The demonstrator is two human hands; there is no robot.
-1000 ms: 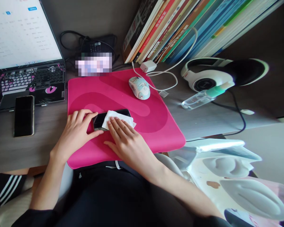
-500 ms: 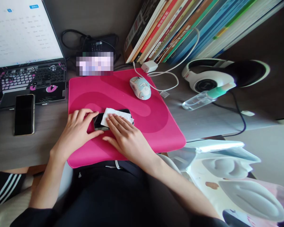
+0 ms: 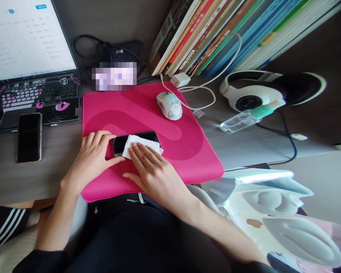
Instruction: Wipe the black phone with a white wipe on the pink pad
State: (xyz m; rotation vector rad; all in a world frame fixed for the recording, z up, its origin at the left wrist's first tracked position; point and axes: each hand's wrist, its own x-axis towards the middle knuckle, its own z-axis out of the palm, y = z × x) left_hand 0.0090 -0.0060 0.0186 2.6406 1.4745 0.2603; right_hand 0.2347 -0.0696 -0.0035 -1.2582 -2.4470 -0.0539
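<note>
A black phone (image 3: pixel 119 145) lies flat on a pink desk mat (image 3: pixel 108 110). On its glass is a white folded tissue (image 3: pixel 129 146), which covers part of the screen. The fingers of my right hand (image 3: pixel 153 167) press flat on the tissue, with the thumb spread apart to the left. My left hand (image 3: pixel 92 157) holds the left end of the phone, index finger at the upper corner and thumb at the lower one.
A laptop (image 3: pixel 31 94) and a second phone (image 3: pixel 30 137) are at the left. Behind the mat are a patterned mouse (image 3: pixel 169 106), a charger (image 3: pixel 180 79) and books (image 3: pixel 204 38). Headphones (image 3: pixel 246 102) and a clear spray bottle (image 3: pixel 238 121) lie to the right.
My right hand and the tissue have slid slightly down and to the right over the phone, showing more of its upper edge. My left hand stays about where it was.
</note>
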